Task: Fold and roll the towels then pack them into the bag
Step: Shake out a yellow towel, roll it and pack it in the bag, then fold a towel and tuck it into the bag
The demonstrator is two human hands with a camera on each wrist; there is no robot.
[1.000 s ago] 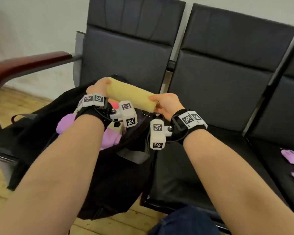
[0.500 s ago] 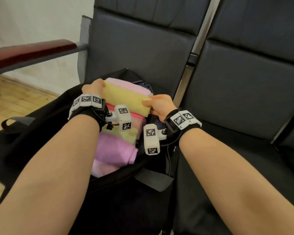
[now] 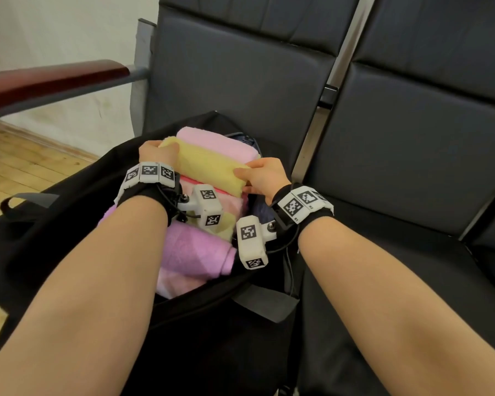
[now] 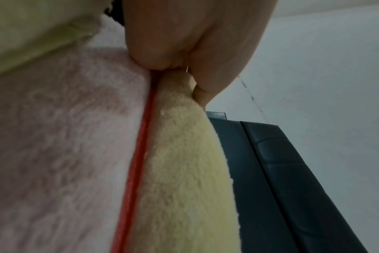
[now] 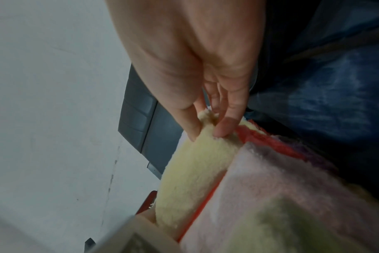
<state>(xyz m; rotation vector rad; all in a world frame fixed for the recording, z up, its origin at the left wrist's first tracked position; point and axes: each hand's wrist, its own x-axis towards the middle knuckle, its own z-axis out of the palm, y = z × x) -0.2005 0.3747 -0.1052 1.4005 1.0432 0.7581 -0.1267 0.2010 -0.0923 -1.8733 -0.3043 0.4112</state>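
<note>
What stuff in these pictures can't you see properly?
- Head view: the black bag's bottom, hidden under the rolled towels.
- Head view: the left hand's fingers, hidden behind the yellow towel roll.
- Right wrist view: the blue fabric is blurred and cut off by the edge.

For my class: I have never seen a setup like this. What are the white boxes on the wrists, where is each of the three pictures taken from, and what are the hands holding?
No machine here: a person works with bare hands. The white boxes strapped to the wrists are small cameras with printed marker squares. The large picture comes from a camera on the person's head, looking down. The other two look along each hand from the wrists.

A black bag sits open on a dark padded seat. Inside lie rolled towels, among them a pink roll and a purple roll.

The left hand and right hand each hold one end of a yellow rolled towel lying across the towels in the bag. In the right wrist view the grip is a pinch: thumb and fingers close on the towel's end.
</note>
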